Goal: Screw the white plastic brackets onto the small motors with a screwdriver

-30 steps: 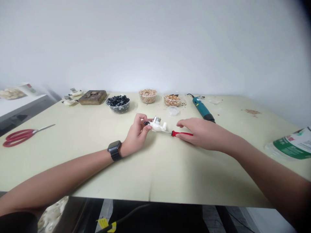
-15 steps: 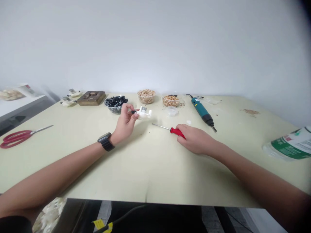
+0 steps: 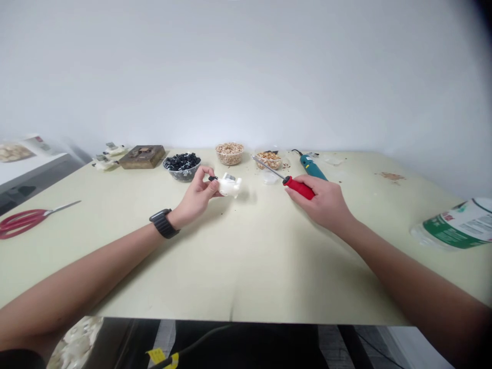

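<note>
Between the thumb and fingers of my left hand is a white plastic part with a grey piece on top and a small black piece at its near-hand end. My right hand is wrapped round the red handle of a screwdriver. Its metal shaft points up and to the left, the tip apart from the white part and in front of a tub of small brass-coloured pieces. Just behind my left hand stands a bowl of black pieces.
A teal electric screwdriver lies beyond my right hand. At the back are a tub of small pale pieces, a brown block and white parts. Red-handled scissors lie left, a green-labelled bottle right.
My right hand has lifted the screwdriver off the tabletop level, its tip now higher. The white part has turned a little in my left hand.
</note>
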### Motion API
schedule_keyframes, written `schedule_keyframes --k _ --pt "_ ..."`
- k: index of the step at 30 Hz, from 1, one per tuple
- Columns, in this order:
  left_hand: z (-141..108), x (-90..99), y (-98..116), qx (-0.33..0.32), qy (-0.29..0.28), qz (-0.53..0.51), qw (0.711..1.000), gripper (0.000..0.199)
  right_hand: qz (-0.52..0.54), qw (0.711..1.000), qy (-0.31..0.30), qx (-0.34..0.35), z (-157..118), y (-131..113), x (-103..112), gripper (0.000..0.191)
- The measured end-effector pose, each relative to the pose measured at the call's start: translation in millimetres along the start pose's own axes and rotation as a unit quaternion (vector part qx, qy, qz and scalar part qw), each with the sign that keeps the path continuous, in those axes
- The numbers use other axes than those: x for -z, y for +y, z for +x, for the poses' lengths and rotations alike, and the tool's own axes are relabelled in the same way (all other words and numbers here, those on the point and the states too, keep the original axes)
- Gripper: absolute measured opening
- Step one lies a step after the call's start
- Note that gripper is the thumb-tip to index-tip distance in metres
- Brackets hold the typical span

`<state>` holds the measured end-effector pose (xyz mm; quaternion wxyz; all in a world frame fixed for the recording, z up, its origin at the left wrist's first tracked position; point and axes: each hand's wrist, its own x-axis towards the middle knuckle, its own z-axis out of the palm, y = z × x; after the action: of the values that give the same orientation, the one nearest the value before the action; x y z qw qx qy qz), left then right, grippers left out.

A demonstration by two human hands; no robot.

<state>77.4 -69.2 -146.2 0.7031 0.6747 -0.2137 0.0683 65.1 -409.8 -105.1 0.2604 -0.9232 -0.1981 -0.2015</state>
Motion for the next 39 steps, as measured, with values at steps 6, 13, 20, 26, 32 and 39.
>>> schedule_keyframes --k 6,13,20,26,32,39 --pt "-2.0 5.1 21.3 0.139 -0.175 -0.086 0.971 0.044 0.005 0.999 -0.008 0.03 -5.7 -4.0 10.9 0.027" --pt "-6.5 12.1 41.1 0.188 -0.274 -0.115 0.936 0.048 0.051 0.988 -0.07 0.126 -5.6 7.6 1.3 0.025" --pt "-9.4 9.1 42.9 0.198 -0.312 -0.092 0.924 0.046 0.081 0.978 -0.086 0.175 -10.0 5.4 -7.5 0.022" --pt "-10.0 6.9 42.7 0.187 -0.316 -0.088 0.926 0.046 0.053 0.974 -0.085 0.205 -11.6 4.4 -9.1 0.023" --pt "-11.1 4.6 42.8 0.181 -0.317 -0.077 0.928 0.045 0.038 0.969 -0.081 0.23 -13.0 6.8 -14.3 0.021" --pt "-12.2 2.5 43.6 0.175 -0.328 -0.058 0.927 0.043 0.021 0.969 -0.079 0.234 -13.6 6.4 -15.0 0.021"
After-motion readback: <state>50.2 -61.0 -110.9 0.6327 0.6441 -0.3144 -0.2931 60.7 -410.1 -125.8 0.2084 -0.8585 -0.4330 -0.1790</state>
